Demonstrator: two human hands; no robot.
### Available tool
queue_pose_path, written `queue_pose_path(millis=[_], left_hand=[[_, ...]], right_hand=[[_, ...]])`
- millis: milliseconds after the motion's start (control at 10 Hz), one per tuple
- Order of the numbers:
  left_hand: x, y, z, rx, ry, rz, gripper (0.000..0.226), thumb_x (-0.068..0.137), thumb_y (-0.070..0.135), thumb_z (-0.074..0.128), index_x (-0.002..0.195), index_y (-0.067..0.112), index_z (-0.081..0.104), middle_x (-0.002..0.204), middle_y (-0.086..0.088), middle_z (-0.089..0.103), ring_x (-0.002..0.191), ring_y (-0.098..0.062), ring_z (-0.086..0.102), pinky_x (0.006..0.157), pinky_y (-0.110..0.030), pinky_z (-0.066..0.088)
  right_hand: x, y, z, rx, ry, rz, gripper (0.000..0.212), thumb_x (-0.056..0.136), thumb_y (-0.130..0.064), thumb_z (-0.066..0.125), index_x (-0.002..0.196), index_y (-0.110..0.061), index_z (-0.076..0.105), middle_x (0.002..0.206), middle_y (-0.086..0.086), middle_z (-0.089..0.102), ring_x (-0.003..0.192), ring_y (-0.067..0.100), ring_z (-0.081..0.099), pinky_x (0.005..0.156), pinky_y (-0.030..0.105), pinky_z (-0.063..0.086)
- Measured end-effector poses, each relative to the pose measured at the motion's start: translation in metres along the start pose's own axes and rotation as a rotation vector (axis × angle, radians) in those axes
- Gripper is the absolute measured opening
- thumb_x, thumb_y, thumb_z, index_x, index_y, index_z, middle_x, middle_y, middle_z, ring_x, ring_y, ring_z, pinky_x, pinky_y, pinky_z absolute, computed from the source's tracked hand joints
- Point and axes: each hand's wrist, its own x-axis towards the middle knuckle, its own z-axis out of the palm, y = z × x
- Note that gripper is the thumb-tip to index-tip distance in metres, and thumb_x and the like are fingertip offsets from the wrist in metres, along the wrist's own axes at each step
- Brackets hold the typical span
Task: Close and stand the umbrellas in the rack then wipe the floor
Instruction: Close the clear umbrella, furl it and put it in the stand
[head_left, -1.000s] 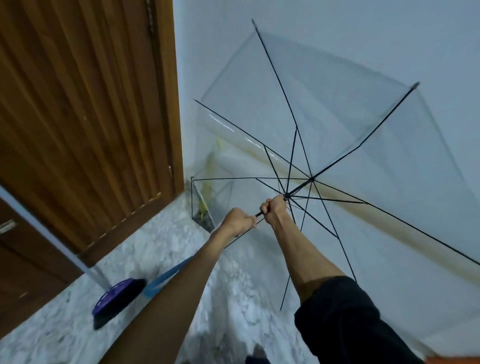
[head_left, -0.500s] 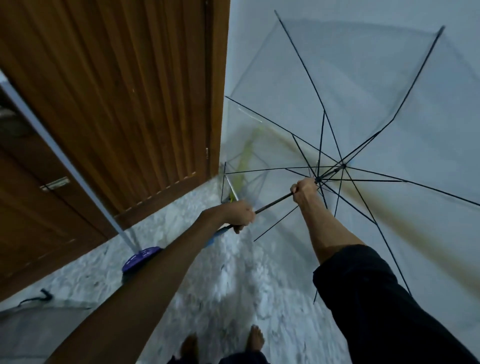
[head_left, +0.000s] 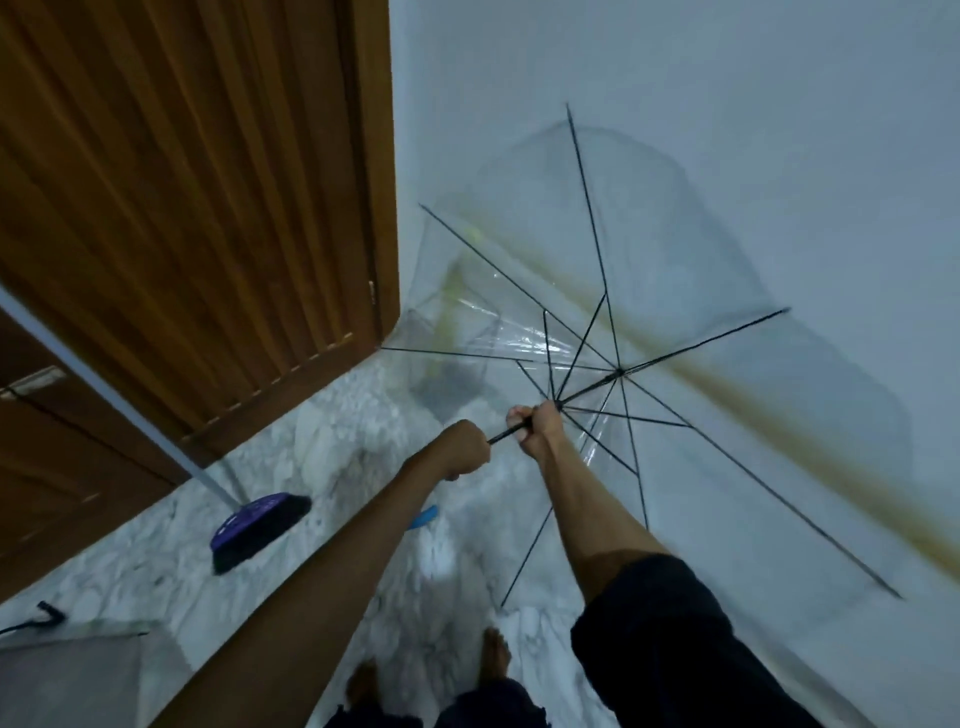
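Note:
A clear plastic umbrella with black ribs is open, its canopy facing the white wall. My right hand grips its black shaft just below the runner, where the stretchers meet. My left hand is closed on the shaft lower down; the blue handle end shows under my left forearm. Behind the canopy, in the corner, a see-through rack with something yellow-green in it shows blurred. Another clear umbrella lies on the floor at the bottom left.
A wooden door fills the left. A purple-headed broom leans against it on the marble floor. The white wall with a brown skirting band runs along the right. My bare feet stand below.
The canopy has drawn in and dropped lower, its ribs folding closer. My two hands have come nearer each other on the shaft. The view has tilted down, showing more floor.

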Motion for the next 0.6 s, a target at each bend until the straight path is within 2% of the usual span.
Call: queue_pose_path(millis=[100,200,300,400,500,600], left_hand=[[0.015,-0.012,0.029,0.024,0.003,-0.015,0.021,0.091,0.005,0.05,0.072,0.013,0.056,0.089,-0.012,0.062,0.07,-0.02,0.054,0.049,-0.022,0.038],[0.018,-0.014,0.039,-0.031,0.01,-0.061,0.013,0.085,0.008,0.057,0.075,0.0,0.059,0.065,-0.008,0.048,0.053,-0.018,0.043,0.045,-0.023,0.031],[0.018,-0.014,0.051,-0.034,-0.021,-0.049,0.026,0.084,0.007,0.06,0.061,0.006,0.046,0.059,-0.005,0.04,0.05,-0.016,0.036,0.046,-0.024,0.029],[0.018,-0.007,0.057,-0.003,-0.001,-0.026,0.018,0.088,0.01,0.052,0.074,0.0,0.056,0.063,-0.01,0.049,0.051,-0.019,0.042,0.045,-0.024,0.032],[0.017,-0.003,0.053,0.039,0.002,0.032,0.028,0.094,0.014,0.046,0.101,-0.005,0.065,0.086,-0.017,0.065,0.064,-0.022,0.053,0.048,-0.024,0.037],[0.01,-0.001,0.037,-0.01,-0.088,0.011,0.043,0.096,0.018,0.048,0.137,0.006,0.045,0.106,-0.018,0.06,0.074,-0.023,0.06,0.05,-0.024,0.047]], right_hand=[[-0.014,0.035,-0.016,0.056,-0.088,0.124,0.043,0.106,-0.018,0.022,0.066,-0.012,0.037,0.034,0.003,0.038,0.053,0.017,0.037,0.058,0.029,0.046],[-0.005,0.044,-0.033,0.045,-0.079,0.172,0.044,0.107,-0.022,0.025,0.063,-0.017,0.031,0.036,-0.002,0.032,0.036,0.011,0.03,0.039,0.02,0.033],[-0.004,0.048,-0.043,-0.054,-0.008,0.128,0.043,0.104,-0.018,0.023,0.062,-0.019,0.027,0.037,-0.002,0.029,0.026,0.01,0.021,0.032,0.019,0.017],[0.001,0.046,-0.04,-0.04,0.068,0.112,0.039,0.1,-0.013,0.024,0.062,-0.018,0.029,0.046,0.0,0.03,0.025,0.011,0.02,0.033,0.019,0.016],[0.006,0.038,-0.034,-0.028,0.107,0.1,0.038,0.099,-0.012,0.024,0.061,-0.019,0.029,0.05,0.0,0.03,0.025,0.01,0.021,0.03,0.017,0.016],[0.014,0.028,-0.025,-0.023,0.109,0.071,0.037,0.1,-0.015,0.023,0.063,-0.019,0.029,0.051,-0.001,0.028,0.026,0.009,0.022,0.031,0.017,0.017]])
